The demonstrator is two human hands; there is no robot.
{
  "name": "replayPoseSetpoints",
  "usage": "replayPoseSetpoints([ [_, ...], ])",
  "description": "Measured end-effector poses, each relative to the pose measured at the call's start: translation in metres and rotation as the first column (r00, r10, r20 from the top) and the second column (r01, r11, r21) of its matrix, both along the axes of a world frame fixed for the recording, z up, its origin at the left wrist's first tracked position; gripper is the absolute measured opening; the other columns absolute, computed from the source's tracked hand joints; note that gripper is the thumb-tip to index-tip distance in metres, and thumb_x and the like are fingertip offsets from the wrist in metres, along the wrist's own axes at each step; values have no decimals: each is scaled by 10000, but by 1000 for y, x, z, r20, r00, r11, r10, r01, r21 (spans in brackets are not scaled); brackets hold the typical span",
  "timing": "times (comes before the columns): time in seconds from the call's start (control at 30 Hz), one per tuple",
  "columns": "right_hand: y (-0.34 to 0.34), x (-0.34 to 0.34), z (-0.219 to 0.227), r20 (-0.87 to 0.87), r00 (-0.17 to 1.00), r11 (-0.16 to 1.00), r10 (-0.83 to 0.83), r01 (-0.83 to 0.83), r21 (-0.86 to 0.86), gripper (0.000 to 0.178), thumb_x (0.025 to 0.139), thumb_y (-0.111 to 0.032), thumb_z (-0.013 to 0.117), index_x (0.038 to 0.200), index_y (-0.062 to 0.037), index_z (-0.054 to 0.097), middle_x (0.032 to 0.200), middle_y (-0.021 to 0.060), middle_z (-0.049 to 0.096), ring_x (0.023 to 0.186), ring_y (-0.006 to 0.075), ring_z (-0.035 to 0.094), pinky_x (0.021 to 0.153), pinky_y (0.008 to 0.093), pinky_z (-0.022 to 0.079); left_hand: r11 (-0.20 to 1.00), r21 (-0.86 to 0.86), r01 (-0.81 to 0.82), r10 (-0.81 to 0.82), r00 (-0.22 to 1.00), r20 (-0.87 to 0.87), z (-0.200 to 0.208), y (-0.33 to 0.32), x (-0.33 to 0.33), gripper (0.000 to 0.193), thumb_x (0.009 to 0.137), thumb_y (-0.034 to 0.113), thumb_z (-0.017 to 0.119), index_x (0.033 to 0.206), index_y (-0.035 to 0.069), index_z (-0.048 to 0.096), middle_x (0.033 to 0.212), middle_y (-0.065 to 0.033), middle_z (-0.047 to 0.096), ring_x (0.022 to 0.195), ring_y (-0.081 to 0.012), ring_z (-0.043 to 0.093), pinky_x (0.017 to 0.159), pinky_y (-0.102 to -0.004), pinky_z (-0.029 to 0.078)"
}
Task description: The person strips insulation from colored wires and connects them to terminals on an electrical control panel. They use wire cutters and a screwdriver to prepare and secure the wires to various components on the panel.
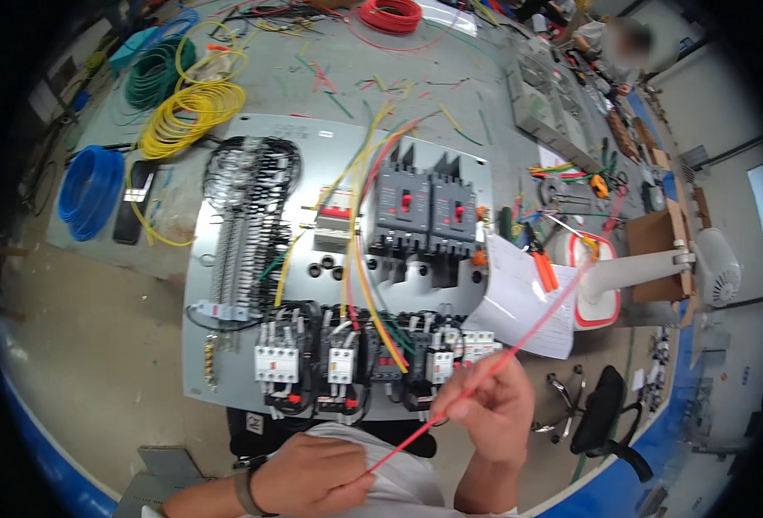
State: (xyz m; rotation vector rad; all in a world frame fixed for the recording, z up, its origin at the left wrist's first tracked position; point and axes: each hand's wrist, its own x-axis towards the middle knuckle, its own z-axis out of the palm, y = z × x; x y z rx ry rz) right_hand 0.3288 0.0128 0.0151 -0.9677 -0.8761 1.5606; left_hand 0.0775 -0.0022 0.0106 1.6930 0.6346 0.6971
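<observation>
A length of red wire runs taut between my two hands and slants on up to the right past the papers. My left hand, low in the view near my body, is closed around its lower end. Farther right, my right hand pinches the same wire between thumb and fingers. Just beyond my hands lies a metal mounting plate carrying contactors, two large grey circuit breakers and a small breaker. Yellow, green and red wires run loosely across it.
Coils of blue, yellow, green and red wire lie on the table, with a phone at left. At right are papers, orange-handled pliers and a white lamp-like arm. Another person is far right.
</observation>
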Motion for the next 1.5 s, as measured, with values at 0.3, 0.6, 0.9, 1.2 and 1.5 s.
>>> replayPoseSetpoints([
  [0.3, 85, 69, -10, 191, 979, 994, -72, 54, 99, 212, 919, -46, 719, 1041, -33, 547, 864, 142, 706, 681, 182, 665, 633, 313, 555, 994, -93, 56, -59, 998, -28, -16, -14, -27, 331, 921, 130, 688, 700, 59, 452, 646, -84, 473, 540, -299, 508, 481, -397, 390],
  [0.6, 156, 124, -12, 208, 977, 996, -38, 20, 88, 138, 981, -64, 653, 1092, -34, 576, 861, 112, 695, 722, 152, 676, 667, 305, 566, 963, -259, 67, -65, 998, 15, -20, -25, -48, 264, 911, 86, 680, 728, 41, 496, 650, -90, 509, 538, -306, 513, 489, -380, 407],
  [0.9, 193, 127, -24, 131, 983, 992, -128, 126, 24, 251, 1080, -267, 530, 1048, -32, 612, 835, 70, 666, 677, 140, 625, 641, 280, 540, 957, -287, 48, -37, 998, 44, -22, -21, -54, 257, 920, 73, 679, 721, 39, 520, 673, -87, 549, 562, -284, 554, 500, -369, 428],
  [1.2, 196, 100, -34, 35, 961, 961, -275, 274, 17, 275, 1078, -298, 534, 989, -55, 628, 801, 55, 661, 621, 122, 591, 578, 258, 500, 965, -256, 53, -47, 998, 29, -22, -12, -51, 170, 912, 101, 734, 800, 22, 633, 744, -82, 610, 618, -251, 606, 523, -346, 452],
  [1.5, 201, 122, -36, -92, 972, 976, -217, 215, -34, 240, 1071, -262, 545, 983, -62, 644, 765, 34, 678, 626, 96, 603, 587, 230, 505, 951, -307, 28, -3, 997, 83, -33, -12, -50, 210, 913, 80, 738, 771, 22, 595, 745, -88, 590, 604, -264, 557, 532, -365, 423],
])
